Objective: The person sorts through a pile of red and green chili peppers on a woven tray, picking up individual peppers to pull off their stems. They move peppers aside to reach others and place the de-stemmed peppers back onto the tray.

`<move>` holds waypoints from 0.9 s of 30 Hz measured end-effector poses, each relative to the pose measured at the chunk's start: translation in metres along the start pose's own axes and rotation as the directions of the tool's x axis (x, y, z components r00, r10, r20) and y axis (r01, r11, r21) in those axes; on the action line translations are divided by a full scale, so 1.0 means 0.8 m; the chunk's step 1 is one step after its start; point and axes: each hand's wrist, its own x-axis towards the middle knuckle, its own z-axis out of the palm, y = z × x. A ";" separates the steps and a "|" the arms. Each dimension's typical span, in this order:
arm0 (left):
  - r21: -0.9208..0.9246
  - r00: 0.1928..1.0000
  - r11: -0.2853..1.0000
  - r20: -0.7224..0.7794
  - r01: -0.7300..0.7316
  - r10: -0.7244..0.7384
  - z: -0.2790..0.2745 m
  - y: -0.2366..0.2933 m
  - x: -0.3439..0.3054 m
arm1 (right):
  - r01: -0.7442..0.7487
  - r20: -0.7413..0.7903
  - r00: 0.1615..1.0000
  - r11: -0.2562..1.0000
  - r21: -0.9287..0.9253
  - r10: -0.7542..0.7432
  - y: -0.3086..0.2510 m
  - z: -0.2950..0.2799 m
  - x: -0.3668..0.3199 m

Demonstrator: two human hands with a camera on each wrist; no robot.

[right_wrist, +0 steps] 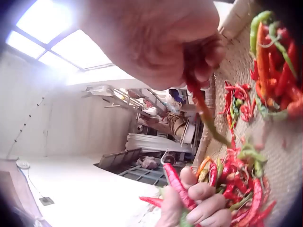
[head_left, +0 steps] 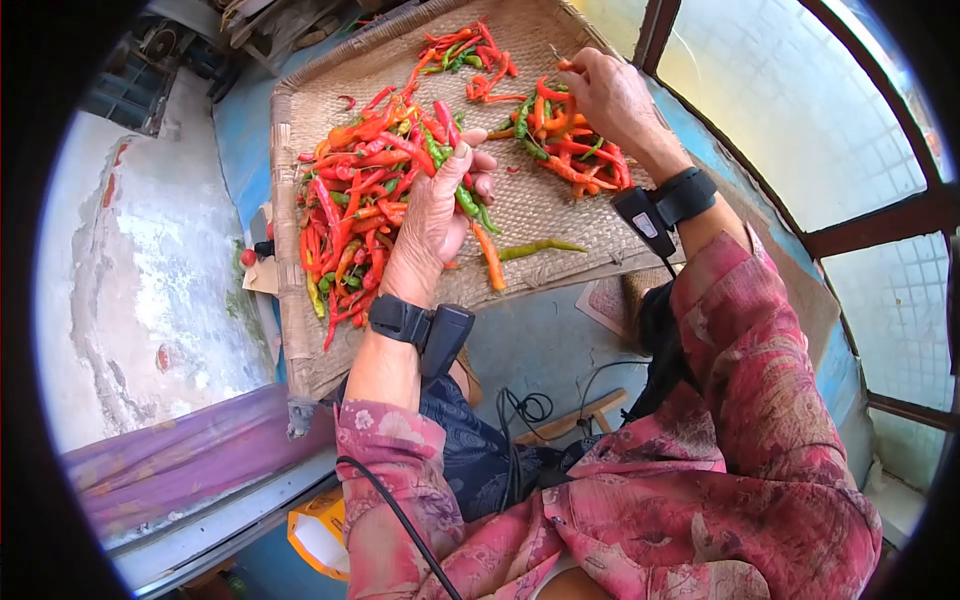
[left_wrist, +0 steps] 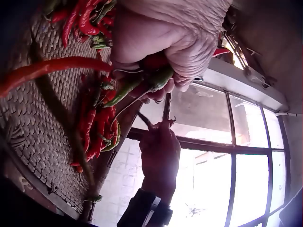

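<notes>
A woven tray (head_left: 545, 205), set on a blue floor beside a tall window (head_left: 800, 100), is shown spread with red, orange and green chillies. The left hand (head_left: 435, 215) is seen with its fingers curled tightly round a bunch of chillies (head_left: 440, 135), whose red and green tips stick out past the thumb and knuckles. The bunch is held just above the tray, touching the edge of the largest heap (head_left: 350, 215), which lies on the outer side of the left hand and runs back towards the wrist.

The right hand (head_left: 610, 95) is raised farther from the body, near the tray's far edge. A single chilli (right_wrist: 204, 111), red at the top and fading to green at its tip, is pinched between the thumb and fingertips and hangs down from them. A second heap (head_left: 570, 155) lies directly under and just beside the right hand, between the two hands. A small heap (head_left: 465, 50) is seen beyond both hands, by the far rim.

An orange chilli (head_left: 489, 258) and a green chilli (head_left: 540, 246) lie loose on the weave, just on the near side of the left hand's fingers. Black camera straps are worn on both wrists, and a floral sleeve (head_left: 760, 400) covers the right arm.
</notes>
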 end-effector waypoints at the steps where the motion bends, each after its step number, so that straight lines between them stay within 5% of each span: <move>1: 0.018 1.000 1.000 0.023 -0.010 0.010 -0.001 0.000 0.000 | 0.092 -0.047 0.994 0.987 -0.129 -0.098 0.000 -0.003 -0.005; 4: 0.082 1.000 0.997 0.031 -0.006 0.004 0.004 0.002 -0.001 | 0.141 0.110 0.984 0.990 -0.029 -0.137 -0.020 0.007 -0.016; 5: 0.088 1.000 0.996 0.019 0.009 -0.011 0.008 0.002 -0.003 | 0.098 0.251 0.953 0.956 0.278 -0.170 -0.028 0.009 -0.022; 6: 0.086 1.000 0.996 0.020 0.011 -0.013 0.008 0.000 -0.002 | 0.057 0.342 0.919 0.925 0.375 -0.196 -0.033 0.023 -0.027; 8: 0.202 0.993 0.979 0.115 -0.012 -0.011 0.008 -0.001 -0.001 | -0.367 0.622 0.774 0.716 0.593 -0.119 -0.065 0.016 -0.041; 12: 0.217 0.992 0.976 0.117 0.015 -0.041 0.012 0.001 -0.001 | -0.490 0.632 0.766 0.533 0.690 -0.115 -0.059 0.035 -0.041; 14: 0.232 0.994 0.971 0.078 0.052 -0.072 0.011 -0.001 -0.001 | -0.573 0.583 0.812 0.239 0.784 0.036 -0.053 0.041 -0.036; 16: 0.243 0.994 0.966 0.038 0.090 -0.103 0.008 -0.006 -0.001 | -0.543 0.530 0.840 0.165 0.823 0.116 -0.052 0.015 -0.022; 17: 0.211 0.997 0.975 0.009 0.068 -0.072 0.004 -0.010 0.000 | -0.227 0.299 0.953 0.527 0.819 -0.054 -0.033 0.007 -0.016; 18: 0.179 0.999 0.983 -0.021 0.044 -0.041 0.001 -0.013 0.001 | 0.161 0.115 0.946 0.749 0.643 -0.302 -0.015 -0.002 -0.010; 20: 0.056 0.997 0.996 -0.015 0.071 -0.070 -0.006 -0.011 0.004 | -0.058 0.182 0.983 0.931 0.360 -0.008 -0.009 -0.012 0.004; 21: -0.068 0.995 0.993 -0.004 0.097 -0.098 -0.010 -0.010 0.006 | -0.014 0.045 0.999 0.977 0.214 0.005 -0.004 -0.004 0.006; 22: -0.067 0.995 0.993 -0.003 0.097 -0.097 -0.014 -0.010 0.006 | -0.014 0.043 0.999 0.977 0.214 0.004 0.005 -0.001 0.004; 24: -0.046 0.997 0.996 0.007 0.071 -0.071 -0.016 -0.009 0.005 | 0.049 0.010 0.999 0.992 -0.120 -0.048 0.018 0.002 -0.001; 25: -0.047 0.997 0.996 0.007 0.071 -0.070 -0.014 -0.010 0.006 | 0.134 -0.099 0.982 0.959 -0.249 -0.163 0.020 0.008 -0.004; 27: -0.097 0.994 0.995 -0.108 -0.010 -0.001 -0.005 -0.012 0.007 | 0.172 0.001 0.985 0.983 -0.066 -0.172 0.009 0.016 -0.012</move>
